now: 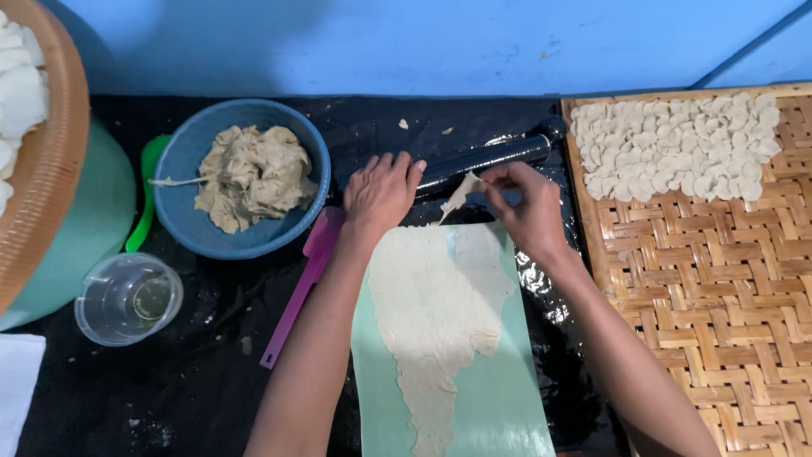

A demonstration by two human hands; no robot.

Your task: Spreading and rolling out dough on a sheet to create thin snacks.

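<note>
My left hand (381, 193) lies fingers-down on a black rolling pin (486, 157) at the far end of a pale green mat (499, 406). A thin sheet of beige dough (436, 309) is spread along the mat. My right hand (529, 207) pinches a small strip of dough (457, 196) that stretches between the rolling pin and the sheet.
A blue bowl (190, 228) of dough sits at the left, with a pink spatula (300, 292) and a clear plastic cup (127, 298) nearby. At the right, a woven bamboo tray (719, 288) carries several small dough rounds (677, 144). A round basket (51, 161) stands at far left.
</note>
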